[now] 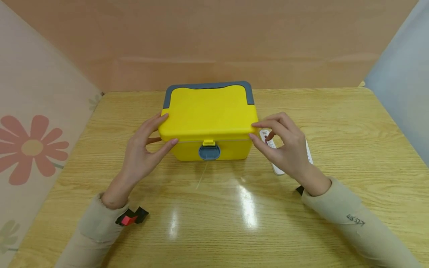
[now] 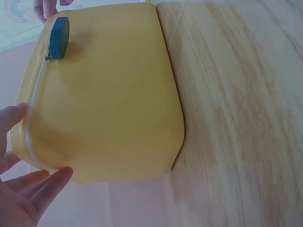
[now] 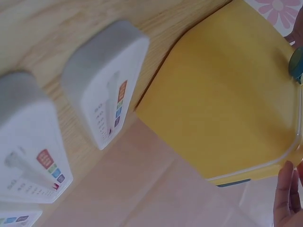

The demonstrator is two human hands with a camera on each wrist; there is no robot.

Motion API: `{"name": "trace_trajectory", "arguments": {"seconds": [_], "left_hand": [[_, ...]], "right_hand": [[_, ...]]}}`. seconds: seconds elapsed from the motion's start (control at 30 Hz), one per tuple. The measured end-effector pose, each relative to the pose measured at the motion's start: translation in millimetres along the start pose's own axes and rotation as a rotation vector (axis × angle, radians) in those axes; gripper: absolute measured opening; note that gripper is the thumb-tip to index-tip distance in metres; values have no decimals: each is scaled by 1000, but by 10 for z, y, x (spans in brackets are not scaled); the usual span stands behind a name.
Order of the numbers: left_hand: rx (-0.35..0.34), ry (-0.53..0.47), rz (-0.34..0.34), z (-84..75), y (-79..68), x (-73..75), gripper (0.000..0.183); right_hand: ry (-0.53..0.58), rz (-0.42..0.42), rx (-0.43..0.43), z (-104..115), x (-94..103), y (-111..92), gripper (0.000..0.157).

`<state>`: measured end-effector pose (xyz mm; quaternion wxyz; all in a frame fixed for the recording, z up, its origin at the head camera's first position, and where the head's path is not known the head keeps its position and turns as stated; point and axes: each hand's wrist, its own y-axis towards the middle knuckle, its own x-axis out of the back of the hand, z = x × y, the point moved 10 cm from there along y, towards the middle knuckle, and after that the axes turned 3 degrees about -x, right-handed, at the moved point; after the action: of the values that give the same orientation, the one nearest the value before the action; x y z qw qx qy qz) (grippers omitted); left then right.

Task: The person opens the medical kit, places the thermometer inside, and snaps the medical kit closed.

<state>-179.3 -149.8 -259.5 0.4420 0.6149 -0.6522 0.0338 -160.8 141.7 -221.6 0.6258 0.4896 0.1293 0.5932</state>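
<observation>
A yellow storage box (image 1: 187,152) stands on the table with its lid (image 1: 209,113) down. Its grey-blue front latch (image 1: 209,153) hangs flipped out below a yellow catch, and a grey handle (image 1: 248,89) lies folded along the back of the lid. My left hand (image 1: 142,152) pinches the lid's front left corner, thumb at the front edge and fingers around the side. At the front right corner, my right hand (image 1: 288,149) pinches the lid edge between thumb and index finger. A thin pale seam (image 2: 31,109) runs between lid and box.
Several white thermometers (image 3: 106,85) with printed scales and coloured blocks lie right of the box, partly hidden under my right hand in the head view. Walls of hung sheeting (image 1: 214,44) close off the back and sides of the wooden table (image 1: 218,223).
</observation>
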Motion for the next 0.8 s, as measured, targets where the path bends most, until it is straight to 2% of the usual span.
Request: {"name": "trace_trajectory", "arguments": {"seconds": [0.17, 0.27, 0.4, 0.6, 0.8], "left_hand": [[-6, -5, -24, 0, -4, 24, 73], [-4, -6, -21, 6, -5, 22, 75], [-4, -7, -10, 18, -21, 11, 77], [-27, -4, 5, 13, -32, -10, 79], [-17, 2, 53, 43, -24, -60, 78]], "right_hand": [[-21, 62, -26, -73, -39, -6, 33], [-24, 96, -32, -104, -64, -12, 41], [-24, 139, -60, -155, -111, -24, 56], [-28, 176, -104, -227, -160, -41, 60], [-29, 249, -132, -300, -226, -59, 67]]}}
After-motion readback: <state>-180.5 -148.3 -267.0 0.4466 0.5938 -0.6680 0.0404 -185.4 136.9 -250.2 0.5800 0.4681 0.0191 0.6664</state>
